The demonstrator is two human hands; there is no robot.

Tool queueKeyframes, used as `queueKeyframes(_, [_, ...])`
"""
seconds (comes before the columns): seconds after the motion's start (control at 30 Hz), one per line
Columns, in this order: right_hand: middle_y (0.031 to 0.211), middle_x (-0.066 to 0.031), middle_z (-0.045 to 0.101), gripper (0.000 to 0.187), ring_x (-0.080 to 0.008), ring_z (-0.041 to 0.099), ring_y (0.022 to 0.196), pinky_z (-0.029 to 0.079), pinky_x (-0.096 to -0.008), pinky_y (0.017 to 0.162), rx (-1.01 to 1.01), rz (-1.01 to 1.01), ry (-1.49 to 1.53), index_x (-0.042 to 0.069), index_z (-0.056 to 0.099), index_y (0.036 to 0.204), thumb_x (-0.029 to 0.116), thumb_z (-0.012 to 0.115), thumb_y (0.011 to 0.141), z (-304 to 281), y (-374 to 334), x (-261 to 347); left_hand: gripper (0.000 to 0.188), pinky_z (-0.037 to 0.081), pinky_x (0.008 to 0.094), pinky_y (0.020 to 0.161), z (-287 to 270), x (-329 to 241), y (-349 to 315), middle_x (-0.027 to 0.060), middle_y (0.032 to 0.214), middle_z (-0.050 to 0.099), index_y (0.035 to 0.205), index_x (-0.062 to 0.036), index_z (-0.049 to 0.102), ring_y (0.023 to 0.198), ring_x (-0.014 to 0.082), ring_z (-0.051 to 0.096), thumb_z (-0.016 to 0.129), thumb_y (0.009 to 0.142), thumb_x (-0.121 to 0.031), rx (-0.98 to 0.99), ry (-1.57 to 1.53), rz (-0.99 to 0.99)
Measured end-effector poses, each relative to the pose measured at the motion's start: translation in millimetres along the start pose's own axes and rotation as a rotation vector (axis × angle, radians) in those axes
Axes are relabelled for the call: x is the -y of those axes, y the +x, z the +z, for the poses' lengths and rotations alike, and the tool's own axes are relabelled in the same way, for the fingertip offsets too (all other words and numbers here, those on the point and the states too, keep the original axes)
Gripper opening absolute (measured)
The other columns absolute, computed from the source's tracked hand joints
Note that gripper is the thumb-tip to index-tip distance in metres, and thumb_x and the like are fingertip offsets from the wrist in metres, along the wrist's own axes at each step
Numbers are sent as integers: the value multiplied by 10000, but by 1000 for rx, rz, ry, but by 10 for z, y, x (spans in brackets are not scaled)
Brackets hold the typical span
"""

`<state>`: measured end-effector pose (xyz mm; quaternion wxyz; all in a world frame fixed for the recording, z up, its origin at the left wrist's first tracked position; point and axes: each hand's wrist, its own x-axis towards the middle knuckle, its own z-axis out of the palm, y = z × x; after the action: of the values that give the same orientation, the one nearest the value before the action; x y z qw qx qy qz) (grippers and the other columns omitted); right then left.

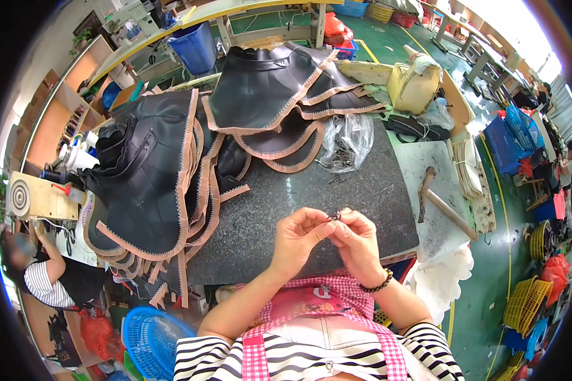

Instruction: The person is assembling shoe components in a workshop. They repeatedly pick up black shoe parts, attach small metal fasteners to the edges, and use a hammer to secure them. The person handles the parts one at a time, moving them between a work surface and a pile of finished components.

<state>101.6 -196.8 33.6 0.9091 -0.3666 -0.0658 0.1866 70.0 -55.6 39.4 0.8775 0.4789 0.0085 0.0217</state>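
My left hand [299,238] and my right hand [358,244] meet over the near part of the dark stone slab [260,216]. Both are closed in a pinch, fingertips together, on a small dark metal fitting [334,216]; its exact kind is too small to make out. Beyond them lies a clear plastic bag [349,143] with small dark pieces inside, a few more loose beside it. Black leather pieces with tan zigzag edging are stacked in a left pile [143,184] and a far pile [254,89], several in each, some with a strap and buckle.
A hammer [448,213] lies on a pale board [429,165] to the right. Behind it are a worn yellowish block [415,86] and a stack of white strips [467,168]. A blue basket [149,343] stands at lower left, near another person [47,276]. Yellow baskets [526,305] sit at far right.
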Motion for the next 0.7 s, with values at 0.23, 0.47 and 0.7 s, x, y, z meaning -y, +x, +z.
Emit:
queueKeyframes(0.23, [848, -13, 633, 133, -60, 558, 732, 459, -202, 646, 310, 96, -454, -9, 668, 950, 115, 681, 905, 200, 62, 319, 67, 505, 229, 697, -214, -323, -226, 37, 880, 691, 908, 7, 671, 766, 102, 634, 697, 847, 12, 30, 641, 203])
queueKeyframes(0.47, [837, -23, 639, 171, -60, 576, 744, 473, -202, 668, 438, 488, -213, -34, 669, 919, 137, 668, 916, 209, -5, 358, 129, 501, 303, 627, -147, -603, -424, 95, 753, 665, 831, -22, 672, 692, 227, 654, 747, 731, 11, 193, 879, 332])
queueKeyframes(0.7, [839, -79, 681, 118, -165, 674, 735, 534, -259, 670, 604, -85, -1192, 1, 667, 938, 41, 705, 834, 489, -74, 624, 133, 515, 317, 638, -116, -729, -459, 111, 774, 680, 846, -24, 679, 717, 252, 669, 755, 742, -53, 259, 1006, 314])
